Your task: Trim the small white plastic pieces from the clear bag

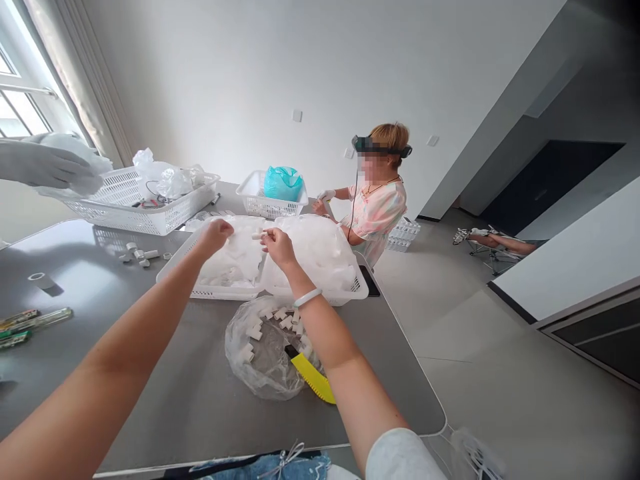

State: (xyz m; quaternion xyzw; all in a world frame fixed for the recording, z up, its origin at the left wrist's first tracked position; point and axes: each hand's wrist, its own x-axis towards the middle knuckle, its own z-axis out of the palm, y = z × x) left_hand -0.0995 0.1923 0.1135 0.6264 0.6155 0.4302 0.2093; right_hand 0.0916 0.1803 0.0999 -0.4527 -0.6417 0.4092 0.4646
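Note:
Between the thumb and fingers of my right hand (279, 247) is a small white pipe fitting (258, 235), held above the baskets. My left hand (217, 237) is closed over the left basket, its fingers curled together; what they grip, if anything, is hidden. Below both hands, white plastic bags (313, 250) fill two white baskets (240, 291) standing side by side. Nearer to me, a see-through plastic bag (270, 380) lies spread with several white tee fittings (255, 330) on it. A yellow tool with a black end (315, 379) rests across its right side, partly under my right forearm.
Loose white fittings (143, 255) and a short pipe piece (40, 280) lie left, near screwdrivers (37, 323). Behind stand a basket with bags (155, 217) and one with a turquoise bag (283, 183). A gloved hand (50, 163) reaches in left; another person (377, 207) stands beyond.

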